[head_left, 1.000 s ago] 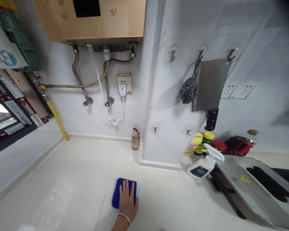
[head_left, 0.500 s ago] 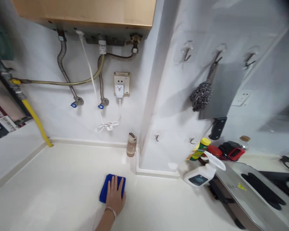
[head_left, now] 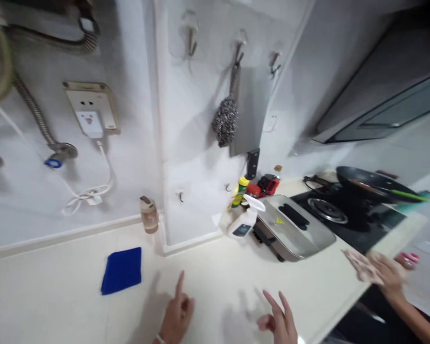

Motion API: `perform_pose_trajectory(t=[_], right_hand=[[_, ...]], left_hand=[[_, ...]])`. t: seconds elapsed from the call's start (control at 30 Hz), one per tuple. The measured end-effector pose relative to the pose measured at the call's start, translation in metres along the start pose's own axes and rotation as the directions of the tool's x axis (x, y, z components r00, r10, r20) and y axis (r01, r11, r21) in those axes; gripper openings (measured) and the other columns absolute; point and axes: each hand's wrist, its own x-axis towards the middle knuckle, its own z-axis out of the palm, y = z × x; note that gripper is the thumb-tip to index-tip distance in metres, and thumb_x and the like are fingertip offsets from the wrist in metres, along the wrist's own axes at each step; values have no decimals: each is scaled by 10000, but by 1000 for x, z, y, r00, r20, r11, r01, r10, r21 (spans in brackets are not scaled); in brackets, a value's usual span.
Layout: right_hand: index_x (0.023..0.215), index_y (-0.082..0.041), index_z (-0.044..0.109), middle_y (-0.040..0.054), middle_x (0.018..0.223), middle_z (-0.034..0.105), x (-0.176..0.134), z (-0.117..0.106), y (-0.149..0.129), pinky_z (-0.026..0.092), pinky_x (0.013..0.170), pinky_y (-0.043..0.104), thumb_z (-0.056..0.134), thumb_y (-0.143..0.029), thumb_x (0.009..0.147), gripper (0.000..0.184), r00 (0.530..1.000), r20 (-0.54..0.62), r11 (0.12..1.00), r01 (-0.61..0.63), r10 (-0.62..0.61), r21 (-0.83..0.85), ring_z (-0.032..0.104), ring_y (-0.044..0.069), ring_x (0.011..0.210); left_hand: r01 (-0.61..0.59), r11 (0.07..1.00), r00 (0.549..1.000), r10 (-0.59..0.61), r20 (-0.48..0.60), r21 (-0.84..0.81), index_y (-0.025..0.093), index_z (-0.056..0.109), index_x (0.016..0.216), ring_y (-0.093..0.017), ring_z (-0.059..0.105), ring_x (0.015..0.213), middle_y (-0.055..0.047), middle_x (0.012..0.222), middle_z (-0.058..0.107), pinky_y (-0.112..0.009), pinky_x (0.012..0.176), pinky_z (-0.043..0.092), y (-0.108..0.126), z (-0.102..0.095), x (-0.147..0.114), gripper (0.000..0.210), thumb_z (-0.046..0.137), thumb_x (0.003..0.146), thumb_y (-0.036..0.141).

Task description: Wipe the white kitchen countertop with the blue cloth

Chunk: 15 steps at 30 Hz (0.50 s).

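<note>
Blue cloth, matte, folded squarish, lies at ten o'clock from the left hand, fingers apart, as on the right hand.

It is a kitchen: a cooktop bearing a pan lies at three o'clock, a range hood at two, a cleaver at one.

In front of the spray bottle, bare countertop is leaving room to pass, stretching leftward to a flat blue cloth. Right of the spray bottle, a metal pan is blocking the way; farther right, another person's hand is intruding. Left of the spray bottle, a wall pillar is jutting out.
</note>
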Motion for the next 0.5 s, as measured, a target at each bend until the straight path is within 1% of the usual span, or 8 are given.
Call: perform_pose_trajectory(t=[0.03, 0.1, 0.17, 0.23, 0.3, 0.37, 0.43, 0.5], right_hand=[[1481, -273, 210, 127, 1283, 602, 6, -4, -4, 539, 534, 332, 432, -654, 875, 750, 999, -15, 999, -40, 40, 36, 564, 128, 567], [1494, -285, 142, 126, 1248, 627, 15, -12, -14, 455, 420, 280, 460, -677, 845, 822, 994, -26, 989, -106, 109, 108, 457, 82, 439], [1494, -296, 131, 106, 1165, 672, 19, -27, -22, 340, 350, 235, 526, -669, 810, 873, 989, -60, 982, -127, 136, 141, 356, 55, 386], [1498, -271, 138, 74, 1011, 719, 22, -48, -26, 287, 349, 221, 581, -642, 787, 916, 986, -124, 988, -93, 109, 123, 326, 58, 388], [1502, -223, 141, 40, 844, 721, 23, -73, -25, 328, 401, 219, 631, -609, 765, 966, 985, -160, 994, -51, 66, 99, 422, 87, 447], [1504, -185, 123, 9, 727, 683, 23, -97, -23, 383, 469, 226, 662, -589, 744, 1016, 986, -161, 996, -21, 36, 89, 550, 139, 572], [1505, -170, 106, -12, 680, 645, 21, -115, -20, 429, 537, 238, 672, -572, 741, 1032, 985, -169, 994, -24, 41, 103, 608, 176, 695], [1507, -171, 84, -28, 666, 620, 19, -127, -19, 466, 599, 259, 668, -555, 755, 1026, 981, -182, 990, -34, 59, 139, 611, 180, 720]], left_hand=[[-14, 998, 996, 19, 83, -65, 186, -42, 1510, -130, 543, 569, 60, 656, 589, -278, 616, 481, 20, 22, -5, 780, 413, 887, 302], [-44, 989, 983, 69, 173, -144, 205, -67, 1505, -107, 493, 542, 95, 625, 524, -255, 597, 440, 57, 55, -5, 898, 506, 816, 236], [-59, 975, 978, 101, 184, -216, 222, -81, 1503, -96, 463, 536, 110, 612, 480, -246, 593, 413, 89, 69, 7, 932, 521, 792, 197], [-67, 954, 976, 123, 177, -293, 224, -109, 1497, -90, 436, 528, 114, 612, 462, -242, 588, 394, 115, 70, 24, 907, 496, 821, 205], [-82, 936, 969, 156, 193, -343, 219, -126, 1494, -86, 418, 532, 111, 630, 464, -240, 588, 384, 137, 70, 37, 890, 485, 846, 231], [-95, 929, 952, 190, 239, -358, 222, -126, 1494, -84, 408, 538, 109, 640, 466, -239, 586, 375, 155, 79, 42, 885, 483, 852, 235], [-107, 928, 931, 220, 291, -357, 233, -126, 1493, -84, 405, 540, 112, 638, 462, -237, 586, 369, 170, 98, 39, 896, 486, 840, 206], [-123, 927, 912, 246, 329, -355, 239, -119, 1495, -85, 397, 536, 117, 627, 449, -235, 582, 361, 182, 119, 31, 905, 484, 823, 169]])
